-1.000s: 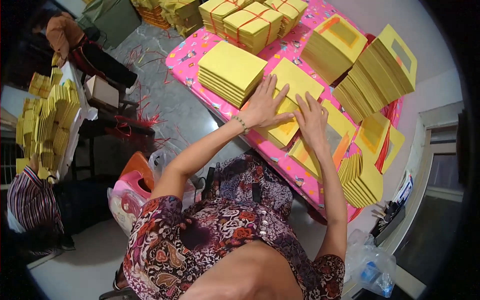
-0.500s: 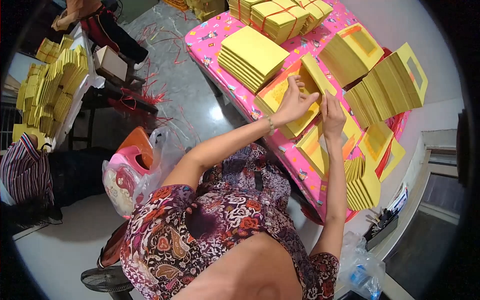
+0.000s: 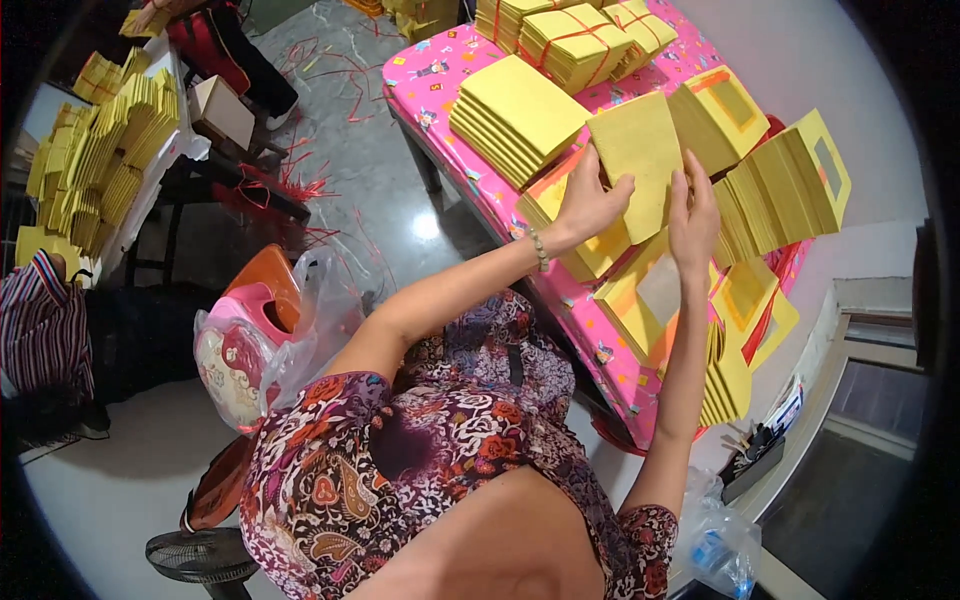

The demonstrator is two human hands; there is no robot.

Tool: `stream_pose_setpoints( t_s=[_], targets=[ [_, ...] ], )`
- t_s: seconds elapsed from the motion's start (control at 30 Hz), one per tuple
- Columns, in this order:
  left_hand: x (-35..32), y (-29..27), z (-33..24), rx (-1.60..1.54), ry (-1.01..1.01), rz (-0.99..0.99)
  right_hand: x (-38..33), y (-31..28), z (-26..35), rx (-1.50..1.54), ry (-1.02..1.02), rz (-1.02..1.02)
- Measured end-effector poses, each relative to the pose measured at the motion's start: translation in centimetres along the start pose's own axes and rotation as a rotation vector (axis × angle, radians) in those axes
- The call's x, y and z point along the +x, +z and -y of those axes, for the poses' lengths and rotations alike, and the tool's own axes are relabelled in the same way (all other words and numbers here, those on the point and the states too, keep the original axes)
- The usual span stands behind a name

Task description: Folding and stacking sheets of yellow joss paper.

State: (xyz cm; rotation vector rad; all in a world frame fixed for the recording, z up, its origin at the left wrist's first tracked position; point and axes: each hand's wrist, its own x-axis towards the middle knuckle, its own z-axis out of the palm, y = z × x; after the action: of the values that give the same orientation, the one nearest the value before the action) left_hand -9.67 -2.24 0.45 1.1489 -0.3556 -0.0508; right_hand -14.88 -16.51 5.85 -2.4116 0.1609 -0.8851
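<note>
A folded piece of yellow paper (image 3: 638, 150) is held up, tilted, between my two hands over the table. My left hand (image 3: 592, 205) grips its left edge, thumb and fingers against the paper. Along the right edge press the fairly straight fingers of my right hand (image 3: 693, 220). Beneath is a stack of yellow paper with an orange-printed face (image 3: 602, 250), partly covered by the held piece and my left hand. Nearer me lies another stack with an orange border and a greyish square (image 3: 660, 290), partly behind my right forearm.
Folded yellow stacks (image 3: 515, 115) and red-tied bundles (image 3: 575, 45) fill the far side of the pink-covered table (image 3: 420, 75). More stacks (image 3: 785, 185) lean at right. Leftward are a plastic bag (image 3: 335, 300), a fan (image 3: 200, 555), another paper-laden table (image 3: 150, 190) and two other people.
The yellow piece has come up off the stack and now shows its plain face. My left hand has shifted slightly, and my right hand's fingers have straightened along the paper's edge.
</note>
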Motion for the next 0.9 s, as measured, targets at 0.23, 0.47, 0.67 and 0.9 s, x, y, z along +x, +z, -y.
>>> stream_pose_setpoints(
  t_s=[0.23, 0.47, 0.67, 0.9],
  targets=[
    [2.2, -5.5, -3.7, 0.013, 0.014, 0.041, 6.5, 4.8, -0.7, 0.418, 0.123, 0.391],
    [0.3, -12.0, -2.1, 1.043, 0.481, -0.020, 10.0, 11.5, 0.0, 0.674, 0.281, 0.581],
    [-1.7, -13.0, -0.1, 1.252, 0.412, 0.066, 9.3, 18.3, -2.1, 0.604, 0.255, 0.698],
    [-2.3, -13.5, 0.8, 1.265, 0.427, 0.034, 7.6, 21.3, -3.9, 0.525, 0.217, 0.732]
  ],
)
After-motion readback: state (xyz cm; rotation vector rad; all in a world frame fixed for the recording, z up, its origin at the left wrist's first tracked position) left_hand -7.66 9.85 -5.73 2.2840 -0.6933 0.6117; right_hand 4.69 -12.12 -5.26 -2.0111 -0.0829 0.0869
